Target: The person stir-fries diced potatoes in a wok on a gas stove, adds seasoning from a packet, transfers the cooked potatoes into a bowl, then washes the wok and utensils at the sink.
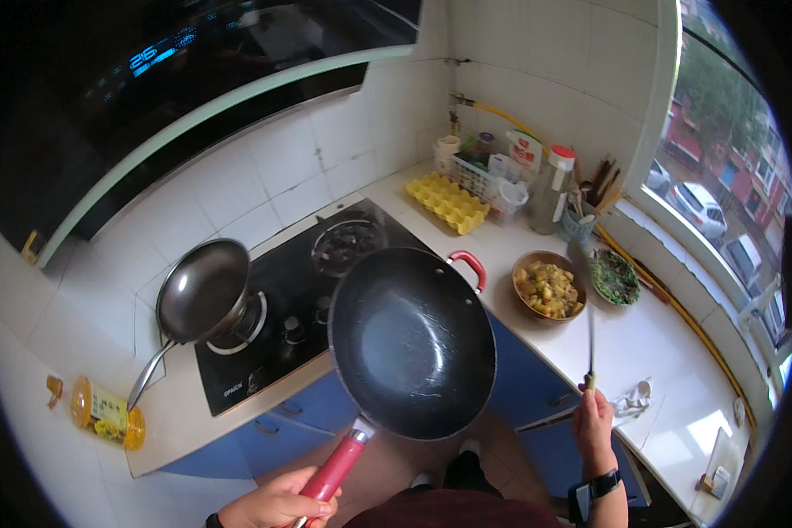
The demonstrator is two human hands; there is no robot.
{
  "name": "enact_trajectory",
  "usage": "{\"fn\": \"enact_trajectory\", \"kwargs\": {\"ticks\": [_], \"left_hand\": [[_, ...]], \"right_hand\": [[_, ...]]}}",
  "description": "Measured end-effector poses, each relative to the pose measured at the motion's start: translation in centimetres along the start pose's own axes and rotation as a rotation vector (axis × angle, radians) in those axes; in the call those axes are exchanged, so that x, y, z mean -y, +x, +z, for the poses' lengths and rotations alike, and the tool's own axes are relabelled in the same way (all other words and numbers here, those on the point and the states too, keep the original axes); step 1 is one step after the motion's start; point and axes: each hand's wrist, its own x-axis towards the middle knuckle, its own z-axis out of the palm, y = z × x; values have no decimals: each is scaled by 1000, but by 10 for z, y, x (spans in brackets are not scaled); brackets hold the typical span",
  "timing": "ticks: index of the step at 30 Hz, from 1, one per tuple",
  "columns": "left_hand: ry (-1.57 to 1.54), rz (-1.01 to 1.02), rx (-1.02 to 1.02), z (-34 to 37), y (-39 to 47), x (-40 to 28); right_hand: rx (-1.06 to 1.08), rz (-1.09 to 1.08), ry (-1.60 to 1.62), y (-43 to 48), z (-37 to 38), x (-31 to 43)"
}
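Note:
My left hand (284,498) grips the red handle of a black wok (412,343), held up in front of the stove's front edge. The wok's inside has a wet sheen and holds no food. In my right hand (594,422) is the handle of a long metal spatula (591,330), its blurred head pointing away from me. That head appears beside a brown bowl (548,287) of cooked, chunky yellow food on the counter. Just right of the bowl sits a plate of chopped greens (614,277). A crumpled white cloth (632,399) lies near my right hand.
A metal frying pan (204,290) rests tilted on the left burner of the black gas stove (270,356). An oil bottle (107,414) stands at far left. Toward the back corner are a yellow egg tray (447,203), a plastic basket (472,175) and a utensil holder (575,224).

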Motion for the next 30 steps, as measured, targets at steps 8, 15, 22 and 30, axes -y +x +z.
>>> {"fn": "enact_trajectory", "kwargs": {"ticks": [8, 15, 22, 30], "left_hand": [[-2, -51, 79, -31, 4, 29], [-1, 27, 73, -21, 3, 52], [171, 178, 87, 100, -9, 83], [399, 60, 484, 269, 46, 137]], "right_hand": [[-50, 129, 37, -6, 17, 4], [490, 332, 428, -80, 11, 29], [784, 367, 668, -184, -80, 14], [446, 176, 710, -325, -248, 24]]}}
